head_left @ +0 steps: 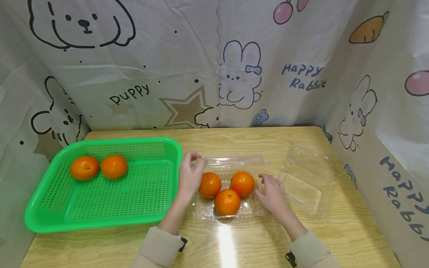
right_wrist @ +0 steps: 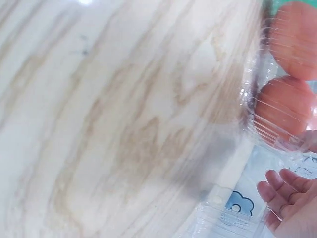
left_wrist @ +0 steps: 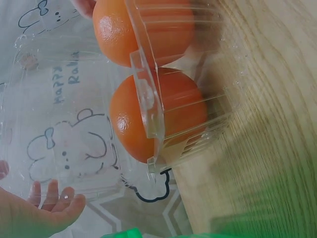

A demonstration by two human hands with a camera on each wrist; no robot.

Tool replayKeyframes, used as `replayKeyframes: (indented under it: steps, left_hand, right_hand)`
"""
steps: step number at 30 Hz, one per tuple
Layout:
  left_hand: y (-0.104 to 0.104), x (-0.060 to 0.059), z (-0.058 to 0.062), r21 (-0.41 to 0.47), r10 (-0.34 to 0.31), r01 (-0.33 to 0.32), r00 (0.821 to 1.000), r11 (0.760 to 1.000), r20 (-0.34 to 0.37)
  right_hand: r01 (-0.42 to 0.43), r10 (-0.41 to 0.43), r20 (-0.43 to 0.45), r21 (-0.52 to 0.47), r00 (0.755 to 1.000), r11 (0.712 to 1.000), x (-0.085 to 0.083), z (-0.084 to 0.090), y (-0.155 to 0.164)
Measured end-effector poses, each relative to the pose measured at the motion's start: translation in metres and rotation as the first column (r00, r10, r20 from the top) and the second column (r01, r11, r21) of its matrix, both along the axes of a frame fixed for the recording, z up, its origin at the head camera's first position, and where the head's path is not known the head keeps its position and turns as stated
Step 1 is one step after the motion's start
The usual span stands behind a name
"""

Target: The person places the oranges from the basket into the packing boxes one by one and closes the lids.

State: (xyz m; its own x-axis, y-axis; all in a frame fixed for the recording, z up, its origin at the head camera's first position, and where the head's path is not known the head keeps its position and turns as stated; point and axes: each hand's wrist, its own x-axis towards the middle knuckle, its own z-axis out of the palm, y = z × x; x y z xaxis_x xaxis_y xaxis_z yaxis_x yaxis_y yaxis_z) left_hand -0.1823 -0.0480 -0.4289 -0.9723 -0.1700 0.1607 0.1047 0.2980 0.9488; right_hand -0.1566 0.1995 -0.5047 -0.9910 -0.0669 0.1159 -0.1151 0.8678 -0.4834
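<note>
On the table [head_left: 86,255], the basket [head_left: 103,224] lies left, the first clamshell container [head_left: 205,210] in the middle and the second clamshell container [head_left: 303,188] at the right. Two oranges [head_left: 114,167] sit side by side in the basket's rear left part. Three more [head_left: 227,202] lie in the first container, two behind and one in front, between them. The left hand [head_left: 192,173] is at that container's rear left corner; the right hand [head_left: 273,192] is between the two containers. The curtain [head_left: 127,110] hangs behind the table.
</note>
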Motion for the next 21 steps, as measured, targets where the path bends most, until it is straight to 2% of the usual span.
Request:
replayKeyframes:
  steps: [5, 9, 12, 16, 19, 21]
  left_hand:
    - [-0.001, 0.002, 0.000, 0.005, -0.010, 0.010, 1.000, 1.000, 0.001]
    - [-0.001, 0.004, -0.002, 0.012, -0.025, 0.025, 1.000, 1.000, -0.005]
    - [-0.001, 0.005, -0.003, 0.007, -0.025, 0.026, 0.999, 1.000, -0.027]
    - [-0.001, 0.009, -0.005, -0.006, -0.027, 0.027, 0.998, 1.000, -0.054]
    - [-0.002, 0.011, -0.006, -0.016, -0.037, 0.036, 0.998, 0.999, -0.056]
    - [-0.002, 0.012, -0.008, -0.023, -0.042, 0.041, 0.998, 0.999, -0.056]
  right_hand:
    - [0.043, -0.039, 0.027, -0.150, 0.999, 0.988, 0.001, 0.009, 0.001]
    - [0.054, -0.061, -0.013, -0.312, 0.998, 0.949, 0.002, 0.018, 0.003]
    - [0.058, -0.087, -0.042, -0.467, 0.995, 0.882, 0.003, 0.027, 0.004]
    - [0.106, -0.139, -0.002, -0.632, 0.990, 0.767, 0.003, 0.041, 0.003]
    - [0.142, -0.160, 0.038, -0.683, 0.986, 0.716, 0.003, 0.050, 0.002]
    - [0.142, -0.154, 0.046, -0.706, 0.987, 0.694, 0.003, 0.055, 0.001]
